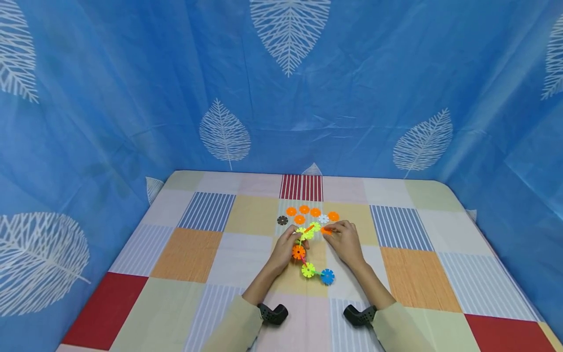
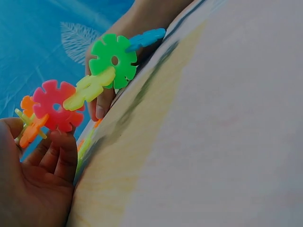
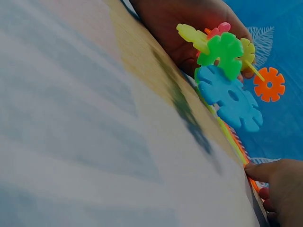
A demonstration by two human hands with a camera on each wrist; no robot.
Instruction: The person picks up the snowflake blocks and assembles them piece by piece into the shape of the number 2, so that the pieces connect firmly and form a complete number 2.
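Observation:
My left hand [image 1: 283,250] grips a chain of slotted, flower-shaped plastic discs near its upper end. In the left wrist view, the chain has a pink disc [image 2: 46,99] by the fingertips. Beyond it come a yellow disc [image 2: 87,91], a green disc [image 2: 122,71] and a blue disc [image 2: 147,39] at the free end. The right wrist view shows an orange disc [image 3: 262,90] sticking out on the other side. My right hand [image 1: 346,243] pinches a loose orange disc [image 1: 326,231] low over the cloth, close beside the chain. Its curled fingers partly cover that disc.
Several loose orange discs [image 1: 304,209] lie just past the hands, along with a black disc [image 1: 282,220] and a white disc [image 1: 323,219]. Yellow-green discs [image 1: 314,226] show between the hands. A patchwork cloth [image 1: 189,254] covers the table; blue leaf-print curtains [image 1: 352,88] enclose it.

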